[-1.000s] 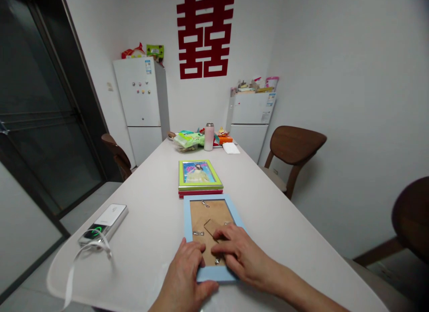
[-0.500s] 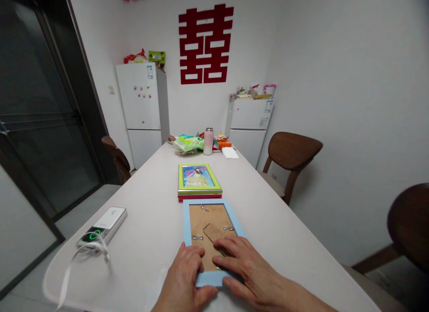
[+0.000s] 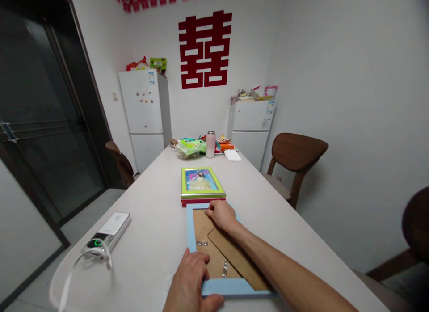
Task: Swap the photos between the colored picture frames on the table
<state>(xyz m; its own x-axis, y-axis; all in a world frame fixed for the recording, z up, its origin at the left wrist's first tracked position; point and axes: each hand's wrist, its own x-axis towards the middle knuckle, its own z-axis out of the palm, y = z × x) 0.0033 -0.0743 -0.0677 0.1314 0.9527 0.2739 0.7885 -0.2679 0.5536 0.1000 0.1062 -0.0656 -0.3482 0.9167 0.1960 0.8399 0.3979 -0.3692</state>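
A light-blue picture frame (image 3: pixel 191 227) lies face down on the table, its brown backing board (image 3: pixel 201 222) and folded stand (image 3: pixel 231 254) showing. My left hand (image 3: pixel 191 280) grips its near left corner, thumb at the near edge and fingers over the left side. My right hand (image 3: pixel 221 214) reaches across to the far end, with fingertips closed where a metal clip showed before; they now hide it. One metal clip (image 3: pixel 202 243) sits at the left side of the board, another clip (image 3: pixel 225 270) near the front. The right forearm covers the frame's right side.
Beyond the blue frame is a stack of frames, a green picture frame (image 3: pixel 183 182) on top. A power bank (image 3: pixel 112 227) with a white cable (image 3: pixel 72 271) lies at left. A pink bottle (image 3: pixel 210 145) and snack bags (image 3: pixel 191 147) stand far back. Chairs (image 3: pixel 298 152) flank the table (image 3: pixel 150 213).
My right hand has moved from the frame's near half to its far end, uncovering the stand and the near clip. The left hand stays at the near left corner. The view has shifted slightly.
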